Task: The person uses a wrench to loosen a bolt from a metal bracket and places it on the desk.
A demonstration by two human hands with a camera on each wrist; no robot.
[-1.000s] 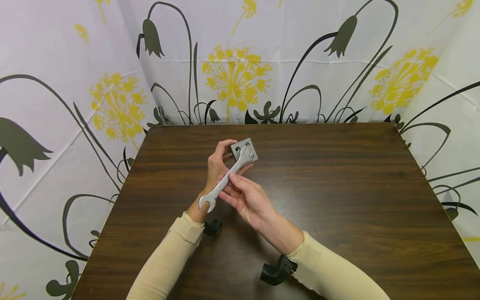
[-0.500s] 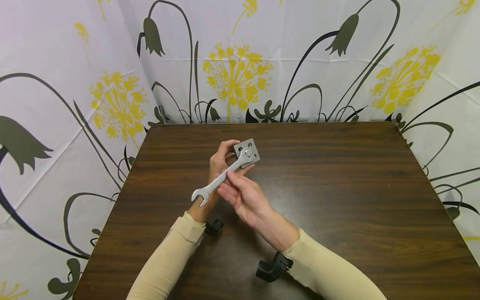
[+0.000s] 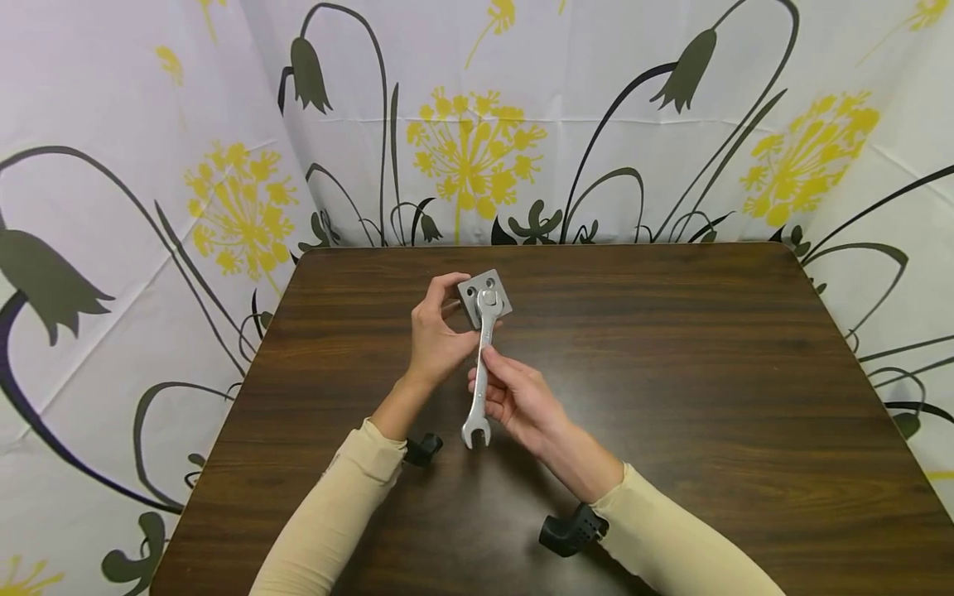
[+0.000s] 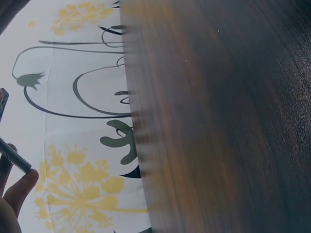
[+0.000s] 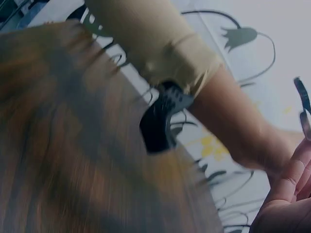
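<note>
In the head view my left hand [image 3: 440,343] grips a small grey metal block [image 3: 471,306] by its edges, its drilled face turned up. A bolt head [image 3: 489,297] stands on that face. The ring end of a silver combination wrench [image 3: 480,364] sits around it. My right hand [image 3: 525,406] pinches the wrench's shank between thumb and fingers, with the open-jaw end pointing toward me. In the left wrist view a threaded bolt shank [image 4: 15,156] sticks out beside a fingertip of the left hand. In the right wrist view part of the wrench [image 5: 302,94] shows at the edge.
Hands and block are above a dark wood-grain table [image 3: 708,397]. Behind it hangs a white curtain [image 3: 596,83] with yellow and grey flowers. Each wrist carries a black camera mount, one at the left wrist [image 3: 423,449] and one at the right [image 3: 570,531].
The wrench's ring end came onto the bolt head; its free end then swung from lower left to nearly straight down. My right hand moved right and slightly down; the left keeps its grip.
</note>
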